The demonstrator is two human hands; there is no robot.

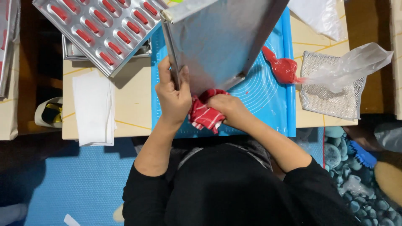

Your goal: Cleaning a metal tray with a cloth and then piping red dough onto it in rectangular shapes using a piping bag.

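The left hand is closed around the near edge of a metal tray, which is held tilted up on its lower corner over a blue mat; the fingers are wrapped over the rim and the thumb is pressed against the tray's underside. The right hand is curled shut on a red striped cloth, which is pressed against the tray's lower corner, just at 3 o'clock from the left hand. The cloth is bunched between both hands and touches the mat beneath.

At 2 o'clock from the right hand, a clear piping bag filled with red paste is laid across the mat's right border, its loose plastic tail spread over a wire mesh pad on the table. At 11 o'clock from the left hand, a moulded tray with oval wells of red filling is propped over a stack of other pans. At 9 o'clock, sheets of white paper are laid on the pale table, hanging slightly over its near edge. A blue floor mat is seen below the table, and pebble-patterned flooring at 4 o'clock.
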